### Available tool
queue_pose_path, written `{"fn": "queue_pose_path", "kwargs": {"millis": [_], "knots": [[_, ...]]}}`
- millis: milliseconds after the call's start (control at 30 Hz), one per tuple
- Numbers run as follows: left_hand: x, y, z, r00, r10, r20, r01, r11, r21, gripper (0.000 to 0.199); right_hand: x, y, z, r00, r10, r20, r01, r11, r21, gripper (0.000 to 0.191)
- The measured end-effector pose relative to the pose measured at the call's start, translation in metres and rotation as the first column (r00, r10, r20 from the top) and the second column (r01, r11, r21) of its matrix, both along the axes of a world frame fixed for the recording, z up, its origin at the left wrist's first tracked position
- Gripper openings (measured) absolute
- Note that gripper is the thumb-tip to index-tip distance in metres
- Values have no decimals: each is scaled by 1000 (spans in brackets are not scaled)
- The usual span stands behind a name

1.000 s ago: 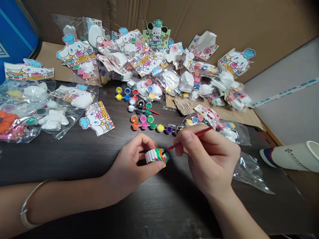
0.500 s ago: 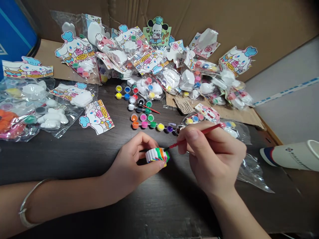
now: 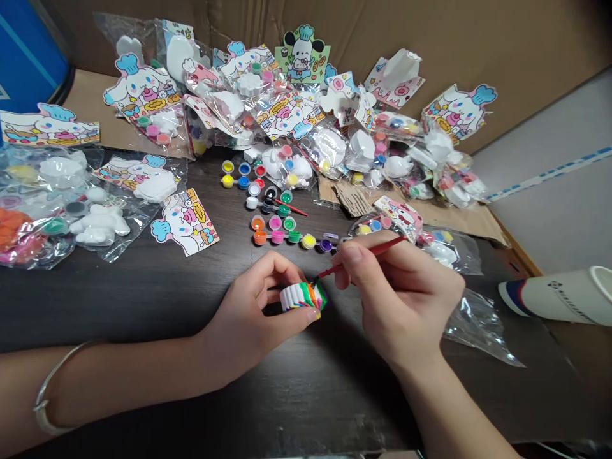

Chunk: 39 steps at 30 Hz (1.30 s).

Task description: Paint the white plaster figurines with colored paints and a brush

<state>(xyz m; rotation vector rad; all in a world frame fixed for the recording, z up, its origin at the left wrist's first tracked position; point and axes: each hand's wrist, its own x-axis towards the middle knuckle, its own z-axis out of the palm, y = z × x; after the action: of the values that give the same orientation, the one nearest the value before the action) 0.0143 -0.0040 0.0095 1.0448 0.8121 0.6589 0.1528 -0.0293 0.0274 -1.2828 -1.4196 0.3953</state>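
The left hand [image 3: 253, 298] is up off the dark desk [image 3: 119, 306], its grip narrow, thumb and fingertips pinching a small ribbed plaster piece [image 3: 303, 298]; that piece sits between the two hands, white and ridged at one end, striped in green, orange, red and yellow at the other; the right hand [image 3: 396, 293] holds a thin red-handled paintbrush [image 3: 363, 255] in a close, pen-like grip, its tip right at the top of the coloured end; a silver bangle [image 3: 57, 382] circles the left wrist.

Just beyond the hands, two groups of small paint pots [image 3: 282, 233] lie on the desk in strips, in yellow, blue, red, white, green, pink, orange and purple; a second red-handled brush [image 3: 292, 208] rests among them; further back and off to the left, clear plastic bags [image 3: 329, 150] are heaped together, holding white plaster figures and more pots, with bright cartoon header cards on them; a loose cartoon card [image 3: 185, 222] lies on the desk near the left hand; a flattened clear bag [image 3: 475, 325] lies beyond the right hand; a white paper cup [image 3: 559, 296] lies on its side at the right; a brown cardboard wall [image 3: 478, 38] stands behind it all.
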Motion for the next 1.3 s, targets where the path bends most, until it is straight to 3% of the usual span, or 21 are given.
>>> {"fn": "queue_pose_path", "kwargs": {"millis": [267, 433, 600, 733, 933, 1067, 1133, 1233, 1300], "knots": [[0, -1, 1, 1000, -5, -18, 5, 1000, 8, 21, 2, -4, 0, 989, 37, -142, -34, 999, 28, 24], [1, 0, 1, 1000, -16, -12, 16, 1000, 0, 20, 1, -5, 1, 991, 110, -83, -109, 994, 14, 24], [1, 2, 1, 1000, -18, -9, 18, 1000, -17, 20, 0, 0, 2, 999, 30, 45, -34, 997, 70, 23], [1, 1, 2, 1000, -10, -24, 10, 1000, -2, 19, 0, 0, 2, 1000, -15, 14, 13, 995, 100, 24], [0, 1, -1, 1000, -13, -9, 13, 1000, -10, 20, 1, 1, 3, 999, 32, -26, -31, 999, 30, 25], [0, 0, -3, 1000, -20, 0, 20, 999, -50, 21, 3, 3, 4, 998, -48, -50, 50, 998, 27, 23], [0, 0, -4, 1000, -26, 5, 26, 996, -90, 23, 3, 4, 4, 997, -22, -73, 22, 1000, 10, 22], [1, 1, -3, 1000, -18, 11, 19, 989, -146, 24, 6, 6, 3, 1000, 8, -4, -8, 999, -33, 26], [1, 1, -2, 1000, -10, 22, 14, 984, -176, 25, 9, 8, 2, 997, -59, 39, 61, 997, -42, 28]]}}
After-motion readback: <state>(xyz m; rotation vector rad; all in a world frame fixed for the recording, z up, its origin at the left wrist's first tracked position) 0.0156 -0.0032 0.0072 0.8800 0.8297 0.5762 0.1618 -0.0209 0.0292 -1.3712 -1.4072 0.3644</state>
